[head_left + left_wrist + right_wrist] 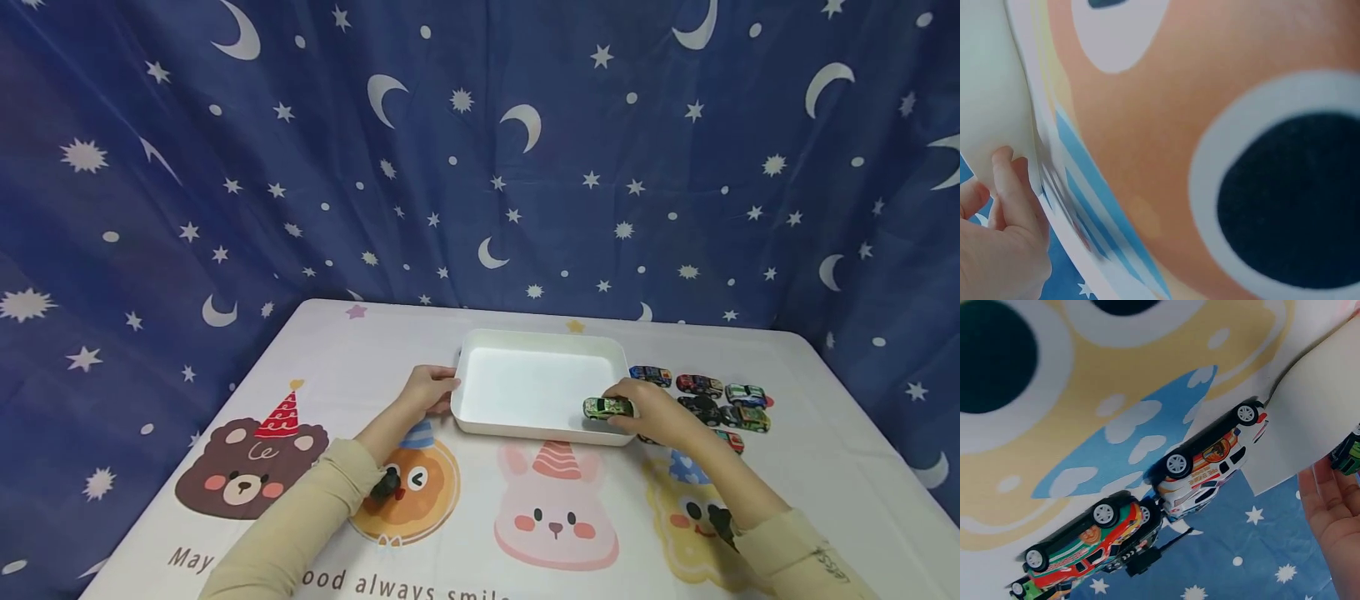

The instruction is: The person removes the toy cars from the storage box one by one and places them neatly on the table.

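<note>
A white rectangular tray lies on the table. At its left end my left hand grips the wall near the rim; the left wrist view shows the fingers of that hand against the tray's outer side. Over the tray's front right corner, my right hand pinches a green patterned toy car between thumb and fingers. In the right wrist view only part of this car is visible, at the right edge. Several toy cars stand just right of the tray, among them a white and orange car.
Close by in the car group are a red car, a blue car and a black vehicle. The tablecloth has printed animal faces. Behind the table hangs a dark blue curtain with moons and stars.
</note>
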Demonstrator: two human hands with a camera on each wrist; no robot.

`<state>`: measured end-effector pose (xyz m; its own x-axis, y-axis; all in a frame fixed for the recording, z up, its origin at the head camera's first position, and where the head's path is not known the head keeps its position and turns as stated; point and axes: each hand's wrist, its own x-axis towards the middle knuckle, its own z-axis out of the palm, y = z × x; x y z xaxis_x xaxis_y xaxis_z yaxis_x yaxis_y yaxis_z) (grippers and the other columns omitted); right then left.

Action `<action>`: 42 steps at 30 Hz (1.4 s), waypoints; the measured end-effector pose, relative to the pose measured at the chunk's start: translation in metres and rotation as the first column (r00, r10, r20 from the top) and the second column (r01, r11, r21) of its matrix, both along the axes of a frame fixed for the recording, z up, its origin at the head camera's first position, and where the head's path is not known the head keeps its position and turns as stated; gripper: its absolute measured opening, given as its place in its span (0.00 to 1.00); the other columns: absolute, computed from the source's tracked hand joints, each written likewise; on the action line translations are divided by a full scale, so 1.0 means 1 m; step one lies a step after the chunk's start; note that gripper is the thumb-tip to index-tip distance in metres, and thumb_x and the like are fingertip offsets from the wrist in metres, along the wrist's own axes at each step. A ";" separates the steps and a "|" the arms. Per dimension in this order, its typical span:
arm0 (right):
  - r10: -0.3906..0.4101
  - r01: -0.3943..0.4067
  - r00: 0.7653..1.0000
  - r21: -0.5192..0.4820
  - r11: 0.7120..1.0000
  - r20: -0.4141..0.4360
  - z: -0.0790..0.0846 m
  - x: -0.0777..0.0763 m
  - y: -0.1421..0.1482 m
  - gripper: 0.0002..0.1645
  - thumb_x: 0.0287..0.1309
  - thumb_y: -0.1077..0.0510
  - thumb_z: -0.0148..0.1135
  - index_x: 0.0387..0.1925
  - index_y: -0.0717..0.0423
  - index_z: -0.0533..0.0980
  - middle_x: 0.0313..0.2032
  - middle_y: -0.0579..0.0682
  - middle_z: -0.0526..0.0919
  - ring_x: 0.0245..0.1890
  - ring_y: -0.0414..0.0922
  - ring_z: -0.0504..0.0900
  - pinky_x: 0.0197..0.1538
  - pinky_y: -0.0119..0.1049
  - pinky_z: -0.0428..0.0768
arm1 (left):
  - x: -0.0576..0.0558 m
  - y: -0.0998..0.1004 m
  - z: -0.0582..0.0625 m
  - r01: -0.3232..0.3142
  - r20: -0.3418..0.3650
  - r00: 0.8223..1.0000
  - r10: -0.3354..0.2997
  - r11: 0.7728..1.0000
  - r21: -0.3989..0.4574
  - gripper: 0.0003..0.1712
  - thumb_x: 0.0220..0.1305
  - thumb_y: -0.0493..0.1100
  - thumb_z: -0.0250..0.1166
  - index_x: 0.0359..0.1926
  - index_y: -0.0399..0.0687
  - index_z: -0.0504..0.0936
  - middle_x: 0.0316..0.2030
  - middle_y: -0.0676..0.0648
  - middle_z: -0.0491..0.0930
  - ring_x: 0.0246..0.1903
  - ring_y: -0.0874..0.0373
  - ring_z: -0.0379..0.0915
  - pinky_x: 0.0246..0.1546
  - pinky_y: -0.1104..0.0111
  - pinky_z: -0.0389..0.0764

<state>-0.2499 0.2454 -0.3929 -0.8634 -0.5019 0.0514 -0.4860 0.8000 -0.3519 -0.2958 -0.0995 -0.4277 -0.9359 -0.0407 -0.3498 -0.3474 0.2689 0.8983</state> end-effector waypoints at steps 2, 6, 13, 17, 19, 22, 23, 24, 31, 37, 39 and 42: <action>-0.005 0.005 1.000 -0.007 1.000 -0.005 0.001 0.001 0.002 0.20 0.54 0.59 0.66 0.47 0.66 0.77 0.44 0.58 0.81 0.45 0.54 0.80 0.45 0.45 0.83 | 0.000 0.000 0.000 -0.002 -0.004 1.000 0.002 1.000 0.000 0.20 0.64 0.38 0.61 0.56 0.38 0.76 0.45 0.38 0.81 0.25 0.65 0.76 0.22 0.77 0.81; -0.018 0.017 1.000 -0.029 0.999 -0.024 0.002 0.006 0.008 0.20 0.54 0.59 0.66 0.48 0.65 0.77 0.46 0.59 0.81 0.46 0.56 0.79 0.46 0.46 0.83 | -0.001 0.000 0.000 0.002 -0.005 1.000 -0.002 1.000 0.002 0.20 0.64 0.38 0.60 0.57 0.38 0.75 0.43 0.39 0.82 0.24 0.66 0.75 0.21 0.78 0.79; -0.008 0.005 0.998 -0.055 0.998 -0.063 0.008 0.013 0.018 0.19 0.53 0.60 0.66 0.47 0.64 0.77 0.45 0.60 0.81 0.44 0.55 0.80 0.44 0.46 0.83 | -0.003 -0.001 -0.002 -0.003 0.009 1.000 0.003 1.000 0.011 0.20 0.63 0.38 0.61 0.56 0.38 0.76 0.42 0.40 0.82 0.24 0.66 0.75 0.20 0.79 0.77; -0.016 0.012 0.995 -0.045 0.999 -0.095 0.010 0.017 0.023 0.19 0.53 0.60 0.67 0.47 0.63 0.78 0.46 0.61 0.81 0.47 0.58 0.79 0.46 0.49 0.82 | -0.003 -0.003 -0.002 -0.005 0.021 1.000 0.004 1.000 0.016 0.21 0.63 0.39 0.62 0.57 0.39 0.76 0.42 0.41 0.82 0.23 0.66 0.75 0.20 0.79 0.78; -0.024 0.020 0.995 -0.043 0.999 -0.101 0.011 0.020 0.026 0.19 0.53 0.61 0.67 0.47 0.63 0.78 0.46 0.61 0.81 0.47 0.59 0.79 0.47 0.51 0.82 | -0.002 -0.004 -0.001 -0.003 0.024 1.000 0.003 1.000 0.018 0.21 0.63 0.39 0.61 0.57 0.40 0.76 0.43 0.41 0.82 0.22 0.67 0.75 0.20 0.79 0.78; -0.034 0.029 0.994 -0.046 0.999 -0.105 0.012 0.023 0.032 0.19 0.53 0.61 0.67 0.47 0.64 0.77 0.47 0.62 0.80 0.48 0.61 0.78 0.49 0.53 0.81 | -0.002 -0.005 -0.001 0.002 0.021 1.000 -0.002 1.000 0.014 0.20 0.64 0.39 0.61 0.57 0.40 0.76 0.43 0.40 0.82 0.21 0.67 0.74 0.20 0.80 0.77; -0.036 0.031 0.994 -0.048 0.998 -0.103 0.012 0.024 0.034 0.20 0.53 0.62 0.67 0.48 0.64 0.77 0.47 0.63 0.80 0.49 0.62 0.78 0.49 0.55 0.80 | -0.001 -0.005 -0.001 0.003 0.022 1.000 -0.003 1.000 0.014 0.20 0.64 0.39 0.61 0.57 0.40 0.76 0.43 0.40 0.82 0.21 0.67 0.74 0.20 0.80 0.76; -0.038 0.033 0.994 -0.050 0.998 -0.102 0.013 0.025 0.036 0.20 0.52 0.62 0.66 0.48 0.64 0.77 0.47 0.63 0.80 0.49 0.62 0.77 0.50 0.56 0.80 | -0.001 -0.005 -0.001 0.004 0.022 1.000 -0.004 1.000 0.014 0.20 0.64 0.39 0.60 0.57 0.39 0.75 0.43 0.40 0.82 0.20 0.67 0.75 0.20 0.80 0.76; -0.075 0.071 0.993 -0.051 0.996 -0.088 0.013 0.028 0.055 0.20 0.52 0.63 0.66 0.48 0.66 0.77 0.47 0.64 0.80 0.50 0.64 0.76 0.51 0.58 0.78 | -0.001 -0.004 0.001 0.002 0.035 0.999 -0.003 1.000 0.024 0.20 0.64 0.38 0.60 0.57 0.39 0.76 0.42 0.41 0.82 0.19 0.67 0.75 0.19 0.80 0.76; -0.107 0.103 0.991 -0.056 0.993 -0.080 0.011 0.030 0.077 0.20 0.52 0.63 0.66 0.48 0.67 0.77 0.47 0.65 0.79 0.50 0.65 0.75 0.50 0.60 0.77 | -0.002 -0.003 0.001 0.011 0.035 0.999 -0.012 1.000 0.027 0.20 0.65 0.38 0.60 0.57 0.38 0.75 0.43 0.40 0.82 0.18 0.67 0.74 0.18 0.80 0.75; -0.119 0.115 0.989 -0.056 0.992 -0.082 0.010 0.031 0.084 0.20 0.52 0.64 0.66 0.47 0.65 0.77 0.46 0.64 0.79 0.48 0.63 0.76 0.49 0.59 0.78 | -0.002 -0.003 0.001 0.012 0.032 0.999 -0.013 1.000 0.023 0.20 0.65 0.38 0.59 0.57 0.38 0.75 0.44 0.39 0.82 0.18 0.68 0.74 0.19 0.80 0.75; -0.143 0.140 0.987 -0.050 0.989 -0.072 0.008 0.034 0.096 0.19 0.51 0.64 0.67 0.47 0.64 0.78 0.45 0.64 0.77 0.49 0.64 0.75 0.48 0.60 0.78 | -0.002 -0.002 0.001 0.013 0.029 0.999 -0.014 1.000 0.023 0.20 0.65 0.38 0.59 0.57 0.37 0.75 0.45 0.38 0.81 0.18 0.68 0.74 0.19 0.80 0.75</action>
<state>-0.2156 0.3409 -0.3845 -0.9184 -0.3708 0.1383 -0.3954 0.8468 -0.3557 -0.2981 -0.1011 -0.4267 -0.9257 -0.0201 -0.3777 -0.3701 0.2536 0.8937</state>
